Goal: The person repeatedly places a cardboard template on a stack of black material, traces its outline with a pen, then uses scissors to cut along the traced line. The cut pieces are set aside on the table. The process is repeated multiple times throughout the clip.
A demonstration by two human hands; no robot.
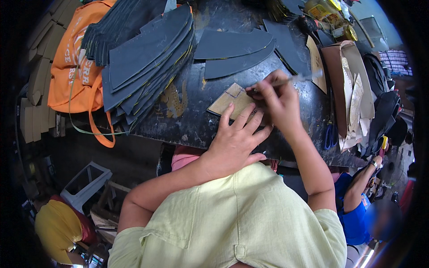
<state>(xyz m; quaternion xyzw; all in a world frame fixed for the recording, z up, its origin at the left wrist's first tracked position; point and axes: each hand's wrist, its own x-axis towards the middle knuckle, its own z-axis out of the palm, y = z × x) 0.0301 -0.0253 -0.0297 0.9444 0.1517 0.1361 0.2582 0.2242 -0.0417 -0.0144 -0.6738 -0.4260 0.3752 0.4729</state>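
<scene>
A tan card piece [219,104], shaped like a pattern template, lies near the table's front edge with a dark edge of material under it. My left hand [234,138] rests flat on its near side, fingers spread. Dark blue marks show on the card's upper face. Over its right part, my right hand [279,100] pinches a slim pen [292,79], whose back end is smeared by motion. The pen's tip is down at the card; whether it touches cannot be made out. Just beyond lie two dark grey curved cut pieces [234,44], overlapping.
Fanned stacks of dark grey pieces [147,58] cover the table's left, beside an orange bag [76,58]. On the right stand a brown box with papers [353,89] and blue-handled scissors [330,136]. Jars [324,9] sit far right. Other people [355,201] are at both sides.
</scene>
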